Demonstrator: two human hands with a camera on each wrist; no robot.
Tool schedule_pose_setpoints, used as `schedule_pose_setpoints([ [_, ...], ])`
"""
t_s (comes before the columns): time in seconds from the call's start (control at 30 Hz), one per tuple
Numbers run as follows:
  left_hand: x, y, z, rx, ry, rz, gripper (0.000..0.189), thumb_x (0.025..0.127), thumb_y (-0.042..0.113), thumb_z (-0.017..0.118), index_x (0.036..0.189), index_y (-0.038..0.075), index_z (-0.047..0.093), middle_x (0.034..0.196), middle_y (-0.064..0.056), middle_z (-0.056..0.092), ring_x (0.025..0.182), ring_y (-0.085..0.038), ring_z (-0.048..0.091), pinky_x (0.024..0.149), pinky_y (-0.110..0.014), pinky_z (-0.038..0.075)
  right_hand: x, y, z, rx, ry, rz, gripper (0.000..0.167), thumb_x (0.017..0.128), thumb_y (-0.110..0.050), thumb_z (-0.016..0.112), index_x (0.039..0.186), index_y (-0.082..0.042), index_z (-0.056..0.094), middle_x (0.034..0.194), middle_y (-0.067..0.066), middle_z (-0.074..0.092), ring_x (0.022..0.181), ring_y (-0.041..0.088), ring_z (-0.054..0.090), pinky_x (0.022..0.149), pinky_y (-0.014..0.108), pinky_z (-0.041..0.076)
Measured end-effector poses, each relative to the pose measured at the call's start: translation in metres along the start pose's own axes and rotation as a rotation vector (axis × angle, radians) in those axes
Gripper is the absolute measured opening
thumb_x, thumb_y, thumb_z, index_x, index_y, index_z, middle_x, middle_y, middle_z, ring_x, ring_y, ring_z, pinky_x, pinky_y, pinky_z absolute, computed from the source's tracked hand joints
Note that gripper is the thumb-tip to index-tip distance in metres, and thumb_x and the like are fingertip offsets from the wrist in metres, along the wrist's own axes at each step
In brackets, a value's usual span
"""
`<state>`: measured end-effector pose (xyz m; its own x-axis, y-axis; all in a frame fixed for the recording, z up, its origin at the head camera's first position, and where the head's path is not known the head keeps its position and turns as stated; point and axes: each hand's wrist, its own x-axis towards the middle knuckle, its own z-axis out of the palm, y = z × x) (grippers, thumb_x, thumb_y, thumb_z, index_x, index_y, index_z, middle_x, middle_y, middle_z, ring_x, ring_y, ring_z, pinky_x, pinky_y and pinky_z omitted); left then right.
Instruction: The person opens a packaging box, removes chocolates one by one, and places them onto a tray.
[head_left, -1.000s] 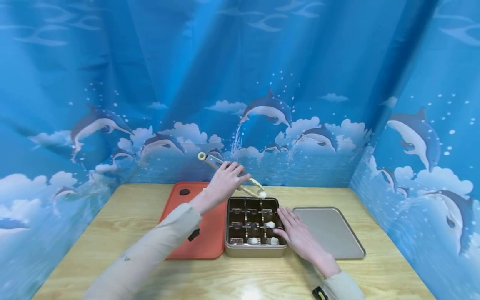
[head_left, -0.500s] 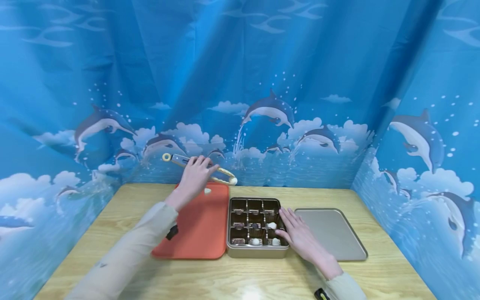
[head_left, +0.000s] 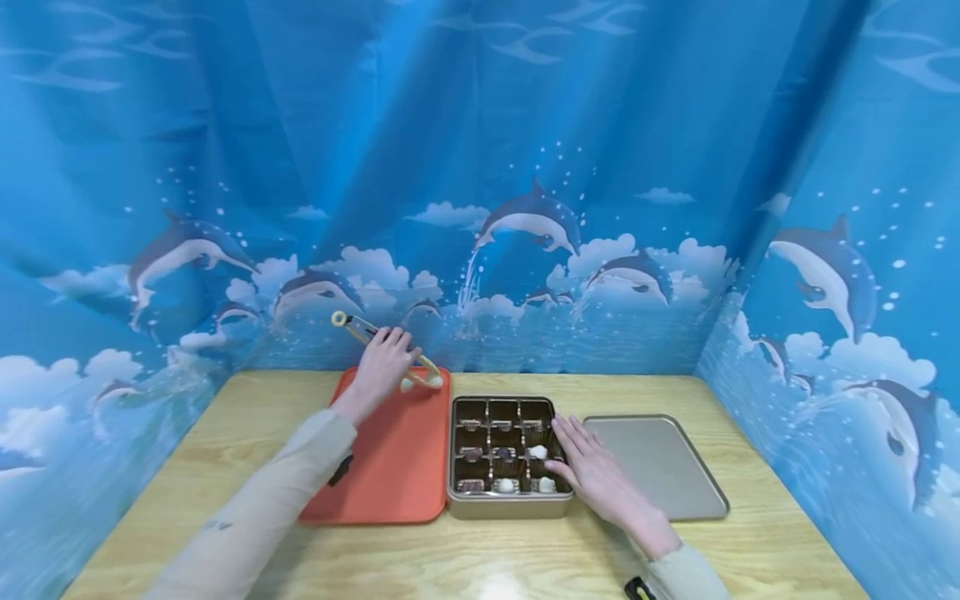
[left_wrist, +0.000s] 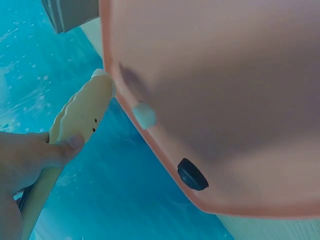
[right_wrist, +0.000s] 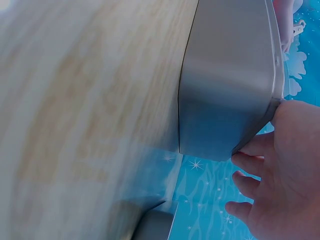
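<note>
My left hand [head_left: 382, 367] grips a pair of tongs [left_wrist: 82, 107] with cream, scalloped tips. A white piece [left_wrist: 100, 73] like a small chocolate sits between those tips, over the back right corner of the red tray [head_left: 397, 467]. Beside it on the tray lies another white piece [left_wrist: 145, 115], with a dark moulded piece [left_wrist: 192, 175] farther left. The metal box [head_left: 510, 507] to the tray's right has divided compartments holding several dark and white pieces. My right hand [head_left: 596, 471] rests on the box's right rim, fingers extended.
A flat metal lid [head_left: 660, 467] lies on the wooden table [head_left: 480, 554] to the right of the box. A blue curtain [head_left: 420, 167] with dolphins hangs right behind the table and along its sides.
My left hand has carried the white piece in the tongs leftward from above the box's back right corner, then lowered it to the tray's back right corner. The right hand stays at the box.
</note>
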<state>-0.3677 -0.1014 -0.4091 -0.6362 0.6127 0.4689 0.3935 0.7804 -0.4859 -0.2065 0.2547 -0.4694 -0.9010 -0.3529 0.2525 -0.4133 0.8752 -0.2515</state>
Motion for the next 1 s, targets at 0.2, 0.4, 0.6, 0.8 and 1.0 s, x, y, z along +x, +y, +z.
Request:
schedule_pose_setpoints([
  [0.2, 0.004, 0.006, 0.01, 0.03, -0.016, 0.042, 0.018, 0.081, 0.018, 0.085, 0.098, 0.018, 0.078, 0.104, -0.009, 0.065, 0.104, -0.029, 0.056, 0.097, -0.042, 0.044, 0.001, -0.002, -0.001, 0.007, -0.025, 0.008, 0.071, 0.106, -0.042, 0.044, 0.157, 0.003, 0.024, 0.163, 0.016, 0.019, 0.152, 0.037, 0.018, 0.121, 0.055, 0.019],
  [0.4, 0.008, 0.01, 0.015, 0.014, 0.002, 0.048, 0.019, 0.083, 0.014, 0.082, 0.101, 0.017, 0.078, 0.105, -0.009, 0.066, 0.104, -0.029, 0.057, 0.096, -0.042, 0.044, 0.001, -0.002, -0.001, 0.013, -0.033, 0.018, 0.071, 0.106, -0.043, 0.044, 0.158, 0.002, 0.023, 0.164, 0.015, 0.017, 0.152, 0.037, 0.017, 0.121, 0.055, 0.017],
  [0.6, 0.004, 0.003, 0.008, -0.015, -0.038, -0.009, 0.038, 0.085, 0.018, 0.083, 0.12, 0.013, 0.072, 0.114, -0.012, 0.063, 0.111, -0.03, 0.054, 0.1, -0.044, 0.043, 0.001, -0.003, -0.002, 0.019, -0.019, 0.015, 0.07, 0.106, -0.041, 0.045, 0.157, 0.005, 0.025, 0.163, 0.018, 0.021, 0.151, 0.039, 0.02, 0.121, 0.055, 0.016],
  [0.8, -0.01, -0.02, -0.012, -0.162, 0.031, -0.167, 0.04, 0.091, 0.004, 0.074, 0.129, 0.01, 0.067, 0.114, -0.017, 0.063, 0.11, -0.035, 0.055, 0.095, -0.051, 0.044, 0.001, -0.003, -0.002, 0.02, -0.013, 0.007, 0.07, 0.106, -0.039, 0.047, 0.156, 0.006, 0.026, 0.162, 0.02, 0.022, 0.15, 0.041, 0.021, 0.12, 0.057, 0.019],
  [1.0, -0.031, -0.033, -0.033, -0.217, 0.037, -0.245, 0.053, 0.085, 0.015, 0.083, 0.135, 0.011, 0.065, 0.118, -0.018, 0.063, 0.11, -0.037, 0.055, 0.09, -0.051, 0.044, 0.001, -0.001, -0.002, 0.017, -0.027, 0.01, 0.071, 0.106, -0.041, 0.046, 0.157, 0.005, 0.025, 0.163, 0.018, 0.02, 0.151, 0.039, 0.019, 0.12, 0.057, 0.019],
])
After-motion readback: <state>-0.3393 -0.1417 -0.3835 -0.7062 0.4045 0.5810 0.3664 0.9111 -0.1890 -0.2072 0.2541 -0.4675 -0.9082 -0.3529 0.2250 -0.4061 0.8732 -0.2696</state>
